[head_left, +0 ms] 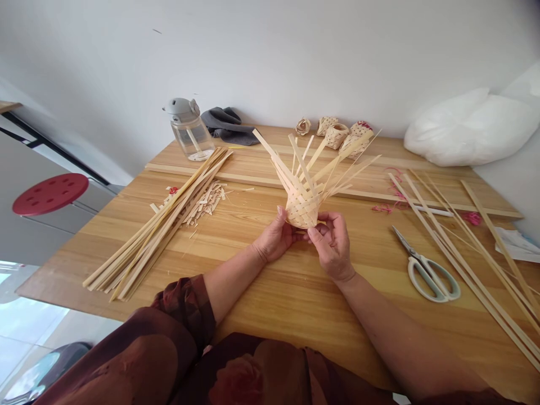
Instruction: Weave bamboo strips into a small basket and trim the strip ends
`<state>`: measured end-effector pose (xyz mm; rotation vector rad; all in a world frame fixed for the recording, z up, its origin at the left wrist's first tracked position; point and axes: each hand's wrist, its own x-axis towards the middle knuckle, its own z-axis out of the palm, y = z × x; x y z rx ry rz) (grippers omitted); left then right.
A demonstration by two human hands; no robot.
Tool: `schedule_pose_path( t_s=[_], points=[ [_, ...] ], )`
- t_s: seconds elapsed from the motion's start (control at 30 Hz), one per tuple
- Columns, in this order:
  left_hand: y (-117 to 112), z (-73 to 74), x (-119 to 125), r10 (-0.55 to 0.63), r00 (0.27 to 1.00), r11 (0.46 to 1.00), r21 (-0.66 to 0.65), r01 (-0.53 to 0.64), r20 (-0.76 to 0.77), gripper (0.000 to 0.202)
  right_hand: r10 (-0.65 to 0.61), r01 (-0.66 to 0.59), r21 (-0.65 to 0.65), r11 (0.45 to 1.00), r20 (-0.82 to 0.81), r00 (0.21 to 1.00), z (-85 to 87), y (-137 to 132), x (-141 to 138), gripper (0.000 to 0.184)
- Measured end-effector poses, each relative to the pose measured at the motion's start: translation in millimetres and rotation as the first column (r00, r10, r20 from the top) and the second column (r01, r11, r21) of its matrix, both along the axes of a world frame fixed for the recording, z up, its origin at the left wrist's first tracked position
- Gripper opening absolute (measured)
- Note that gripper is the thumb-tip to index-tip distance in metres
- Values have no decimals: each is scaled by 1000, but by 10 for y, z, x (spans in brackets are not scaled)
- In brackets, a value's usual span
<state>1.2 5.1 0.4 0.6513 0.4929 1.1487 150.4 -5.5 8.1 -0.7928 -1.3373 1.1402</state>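
From where I stand, one half-woven basket point(302, 211) is up in front of the person, above the middle of the counter point(253, 304); whether its base touches the wood I cannot tell. Its closed base faces down and toward the person, and its mouth opens upward and away, to the wall. The long axis runs that same way, with loose strips fanning out from the rim to left and right, too overlapped to count.

Two hands grip it. The left hand point(276, 233) has its thumb on the basket's left side, fingers curled under the base; the right hand point(331, 244) pinches the lower right corner, thumb in front.

Behind, at least four small woven pieces point(337, 136) sit grouped, some overlapping. Off to the left are one bundle of strips point(164, 225), lying slantwise, one heap of scraps point(206, 199), one bottle point(189, 132) and one dark cloth point(230, 126). On the right I see one pair of scissors point(434, 278), tips pointing away and leftward, several long strips point(468, 247), and one white bag point(468, 132). One red stool point(53, 194) stands beyond the counter's left end.
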Motion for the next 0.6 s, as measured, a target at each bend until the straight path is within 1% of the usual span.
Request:
schedule_pose_path(
  t_s=[0.17, 0.43, 0.6],
  points=[
    [3, -9, 1, 8, 1000, 1000, -16, -8, -6, 83, -9, 9, -3, 1000, 22, 1000, 2, 0, 7, 35],
    [3, -19, 0, 6, 1000, 1000, 3, -6, -6, 82, -4, 4, -5, 1000, 8, 1000, -12, 6, 9, 35],
    [2, -12, 2, 3, 1000, 1000, -16, -3, -11, 82, -10, 10, -13, 1000, 25, 1000, -15, 12, 14, 36]
  ],
)
